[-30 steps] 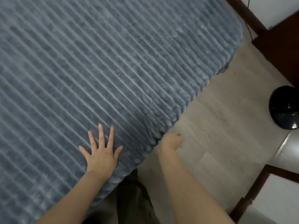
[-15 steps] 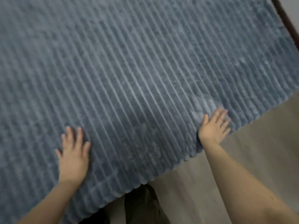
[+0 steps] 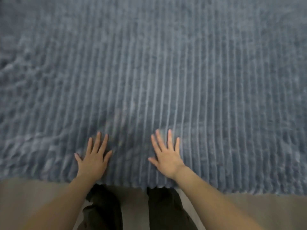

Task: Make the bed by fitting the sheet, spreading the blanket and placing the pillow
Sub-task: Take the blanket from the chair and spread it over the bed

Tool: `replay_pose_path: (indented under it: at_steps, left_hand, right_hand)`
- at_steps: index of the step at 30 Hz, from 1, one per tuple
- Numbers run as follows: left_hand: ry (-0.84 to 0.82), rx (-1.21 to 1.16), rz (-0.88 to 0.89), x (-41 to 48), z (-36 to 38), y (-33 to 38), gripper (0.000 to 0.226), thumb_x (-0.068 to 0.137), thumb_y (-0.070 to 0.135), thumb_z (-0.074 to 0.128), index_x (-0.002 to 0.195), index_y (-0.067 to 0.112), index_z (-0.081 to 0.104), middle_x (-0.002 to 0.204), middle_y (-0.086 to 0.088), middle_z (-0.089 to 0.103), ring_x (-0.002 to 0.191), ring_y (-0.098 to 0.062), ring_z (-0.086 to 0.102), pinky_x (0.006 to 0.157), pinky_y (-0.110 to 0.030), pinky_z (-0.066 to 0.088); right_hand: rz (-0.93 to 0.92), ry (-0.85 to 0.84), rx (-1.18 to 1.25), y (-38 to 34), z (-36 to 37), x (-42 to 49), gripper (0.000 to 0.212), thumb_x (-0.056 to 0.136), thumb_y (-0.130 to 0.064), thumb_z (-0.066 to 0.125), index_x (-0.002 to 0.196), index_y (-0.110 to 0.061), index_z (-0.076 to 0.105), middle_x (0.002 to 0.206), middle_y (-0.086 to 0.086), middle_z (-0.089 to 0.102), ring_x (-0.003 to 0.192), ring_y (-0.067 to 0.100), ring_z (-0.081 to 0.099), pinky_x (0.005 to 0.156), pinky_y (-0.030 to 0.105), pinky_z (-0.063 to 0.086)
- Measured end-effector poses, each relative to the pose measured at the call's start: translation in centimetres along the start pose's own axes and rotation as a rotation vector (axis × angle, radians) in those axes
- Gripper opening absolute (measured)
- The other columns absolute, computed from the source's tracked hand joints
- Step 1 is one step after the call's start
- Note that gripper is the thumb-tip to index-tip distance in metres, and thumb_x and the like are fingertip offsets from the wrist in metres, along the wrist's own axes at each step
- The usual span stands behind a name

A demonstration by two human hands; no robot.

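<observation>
Left hand (image 3: pixel 93 161) flat on the blanket (image 3: pixel 157 83), palm down, fingers straight and spread wide, thumb angled out toward the right hand. Right hand (image 3: pixel 167 159) flat on the same cloth a short way off, also palm down, fingers straight and fanned, thumb pointing back toward the left hand — holding nothing, either of them, only pressing on the surface. Grey-blue ribbed blanket under both palms and running far ahead of the fingertips, filling nearly the whole view; ribs running straight away from the hands between and beyond them, somewhat ruffled and uneven out past the left hand, smoother out past the right. Slight raised wrinkle just ahead of the right hand's fingers. Near edge of the blanket just behind both wrists, hanging over the side in a scalloped line. Bare forearms reaching in from below that edge. Dark trousers (image 3: pixel 106 209) on two legs between the forearms, close up against the blanket's edge — upper part blurred. Pale floor (image 3: pixel 21 196) behind the hands, outside each forearm and between the legs. Far reaches of the cloth soft with blur.
</observation>
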State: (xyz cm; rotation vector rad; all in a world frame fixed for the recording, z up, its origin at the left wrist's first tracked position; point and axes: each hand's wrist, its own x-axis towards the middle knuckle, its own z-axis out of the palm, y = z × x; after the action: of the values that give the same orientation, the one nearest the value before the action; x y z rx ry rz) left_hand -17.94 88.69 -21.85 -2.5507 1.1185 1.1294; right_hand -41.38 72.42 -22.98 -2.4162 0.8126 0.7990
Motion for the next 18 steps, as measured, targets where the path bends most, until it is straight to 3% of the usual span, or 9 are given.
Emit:
replay_pose_path:
  at_steps: [3, 5, 6, 8, 11, 13, 18]
  left_hand:
    - [0.003, 0.004, -0.039, -3.4, 1.5, -6.3, 0.065, 0.091, 0.066, 0.014, 0.139, 0.053, -0.029, 0.147, 0.025, -0.039, 0.14, -0.011, -0.032, 0.11, -0.07, -0.001]
    - [0.005, -0.005, -0.081, -5.2, 1.8, -10.0, 0.067, 0.087, 0.069, 0.009, 0.14, 0.052, -0.028, 0.148, 0.025, -0.038, 0.142, -0.014, -0.03, 0.111, -0.069, 0.004]
    - [-0.005, -0.026, -0.1, -6.0, 1.6, -11.7, 0.067, 0.086, 0.07, 0.008, 0.139, 0.052, -0.029, 0.148, 0.025, -0.038, 0.142, -0.015, -0.031, 0.111, -0.07, 0.006]
    - [-0.01, -0.068, -0.147, -7.3, 1.1, -15.3, 0.065, 0.086, 0.068, 0.006, 0.138, 0.053, -0.031, 0.148, 0.025, -0.038, 0.14, -0.016, -0.033, 0.111, -0.07, 0.004]
    - [0.028, -0.158, -0.222, -8.3, 0.0, -20.6, 0.059, 0.089, 0.065, 0.003, 0.137, 0.054, -0.031, 0.148, 0.025, -0.037, 0.144, -0.017, -0.026, 0.114, -0.065, -0.002]
    - [0.058, -0.211, -0.25, -8.3, -1.3, -23.9, 0.057, 0.089, 0.066, 0.0, 0.137, 0.055, -0.028, 0.148, 0.026, -0.035, 0.146, -0.017, -0.019, 0.116, -0.061, -0.004]
    - [0.058, -0.286, -0.286, -7.4, -3.9, -31.0, 0.066, 0.085, 0.072, -0.004, 0.147, 0.049, -0.009, 0.15, 0.023, -0.028, 0.144, -0.013, -0.024, 0.114, -0.055, -0.013]
  right_hand:
    - [-0.554, -0.127, -0.232, -5.1, 0.0, 0.9, 0.069, 0.099, -0.055, 0.028, 0.15, -0.039, -0.016, 0.156, -0.006, -0.029, 0.141, 0.034, -0.031, 0.11, 0.066, -0.014]
    - [-0.68, -0.101, -0.294, -6.8, -1.2, 2.2, 0.067, 0.101, -0.05, 0.031, 0.15, -0.041, -0.013, 0.159, -0.007, -0.022, 0.145, 0.027, -0.023, 0.115, 0.058, -0.009]
    - [-0.602, -0.063, -0.272, -7.4, -1.9, 3.0, 0.066, 0.101, -0.049, 0.03, 0.15, -0.041, -0.015, 0.158, -0.008, -0.022, 0.145, 0.026, -0.022, 0.117, 0.057, -0.004]
    - [-0.261, 0.005, -0.113, -8.4, -3.3, 4.6, 0.066, 0.101, -0.051, 0.027, 0.143, -0.045, -0.023, 0.154, -0.01, -0.029, 0.143, 0.025, -0.026, 0.118, 0.058, 0.003]
    - [0.223, -0.01, 0.117, -11.9, -4.7, 7.3, 0.063, 0.099, -0.058, 0.021, 0.14, -0.05, -0.026, 0.153, -0.01, -0.036, 0.143, 0.027, -0.03, 0.117, 0.06, -0.004]
    - [0.296, -0.073, 0.137, -16.5, -4.4, 9.4, 0.064, 0.097, -0.062, 0.019, 0.14, -0.05, -0.027, 0.151, -0.01, -0.04, 0.141, 0.032, -0.033, 0.113, 0.064, -0.008]
    - [0.126, -0.129, 0.096, -32.2, -1.5, 13.8, 0.064, 0.099, -0.058, 0.018, 0.139, -0.048, -0.031, 0.138, -0.01, -0.052, 0.136, 0.038, -0.038, 0.108, 0.069, -0.012]
